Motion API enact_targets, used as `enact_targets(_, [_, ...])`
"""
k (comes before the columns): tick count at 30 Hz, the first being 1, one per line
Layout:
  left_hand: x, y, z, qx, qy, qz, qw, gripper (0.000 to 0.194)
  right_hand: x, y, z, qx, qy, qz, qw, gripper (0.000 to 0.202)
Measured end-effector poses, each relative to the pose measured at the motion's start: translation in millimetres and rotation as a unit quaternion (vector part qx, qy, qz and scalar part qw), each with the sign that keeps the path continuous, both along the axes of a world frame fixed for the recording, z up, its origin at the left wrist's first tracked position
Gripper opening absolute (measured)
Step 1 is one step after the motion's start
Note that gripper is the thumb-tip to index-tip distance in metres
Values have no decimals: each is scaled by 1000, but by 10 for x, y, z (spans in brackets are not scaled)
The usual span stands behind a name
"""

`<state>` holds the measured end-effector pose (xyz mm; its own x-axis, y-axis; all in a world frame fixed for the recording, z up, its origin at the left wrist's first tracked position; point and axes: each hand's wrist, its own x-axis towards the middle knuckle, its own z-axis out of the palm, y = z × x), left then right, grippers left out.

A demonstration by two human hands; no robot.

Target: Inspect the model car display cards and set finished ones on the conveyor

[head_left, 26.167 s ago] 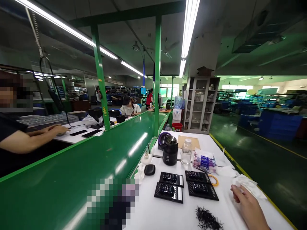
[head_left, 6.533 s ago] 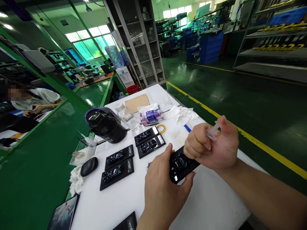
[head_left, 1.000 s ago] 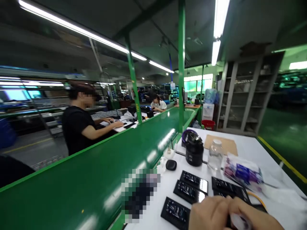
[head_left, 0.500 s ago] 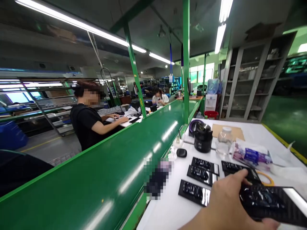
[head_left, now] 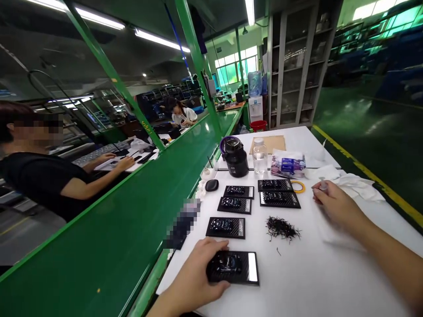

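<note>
My left hand (head_left: 198,275) closes round the left end of a black plate (head_left: 243,268), fingers at its far edge and thumb at its near edge. On that plate sits a glossy dark model car (head_left: 229,263); a white label covers the right end. My right hand (head_left: 337,204) pinches a small clear item (head_left: 323,184) that resembles a syringe top; its lower part is hidden by the fingers. Between the hands lies a pile of thin black bits (head_left: 282,229). Beyond my left hand is a similar car plate (head_left: 226,227), with several more further back.
At the back stand a black jug (head_left: 236,160), a clear jar (head_left: 260,156) and a tissue pack (head_left: 288,164). Yellow tape (head_left: 299,187) and white cloths (head_left: 357,187) lie at the right. A green conveyor (head_left: 132,224) borders the left; two people sit across it.
The view has swung right and down. My left hand has brought the car plate from the right side to the table's near left. My right hand and the black pile have come into view.
</note>
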<state>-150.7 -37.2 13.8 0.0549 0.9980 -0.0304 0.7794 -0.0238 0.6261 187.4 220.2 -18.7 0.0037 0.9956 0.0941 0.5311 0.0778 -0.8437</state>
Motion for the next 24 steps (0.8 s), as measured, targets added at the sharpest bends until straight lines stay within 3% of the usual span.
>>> enact_targets(2, [-92, -19, -28, 26, 37, -13, 999, 70, -10, -29, 30, -4, -22, 15, 1000, 24])
enact_targets(4, [-134, -25, -20, 53, 71, -14, 996, 66, 11, -75, 89, 2, -32, 3, 999, 35])
enact_targets(6, [-142, -24, -10, 68, 98, 24, 993, 70, 39, -145, 177, 22, -36, -29, 999, 60])
enact_targets(8, [-133, -10, -15, 72, 115, 91, 987, 79, 45, -253, 286, 116, -34, -73, 990, 74])
enact_targets(10, [-124, 26, -38, 72, 129, 143, 979, 88, 6, -409, 395, 268, -12, -67, 961, 58])
enact_targets(12, [-119, 79, -66, 69, 145, 165, 973, 90, -90, -606, 479, 336, 6, 51, 941, 24])
enact_targets(14, [-113, 129, -82, 64, 151, 169, 972, 89, -232, -817, 521, 233, -25, 245, 941, 1])
enact_targets(16, [-94, 160, -72, 59, 163, 169, 970, 84, -380, -1003, 515, 103, -108, 369, 917, 12])
enact_targets(20, [39, 194, 44, 92, 203, 163, 961, 66, -550, -1195, 434, 27, -219, 371, 902, 20])
enact_targets(24, [343, 344, 215, 161, 132, 87, 974, 48, -607, -1208, 355, 17, -248, 340, 907, 10])
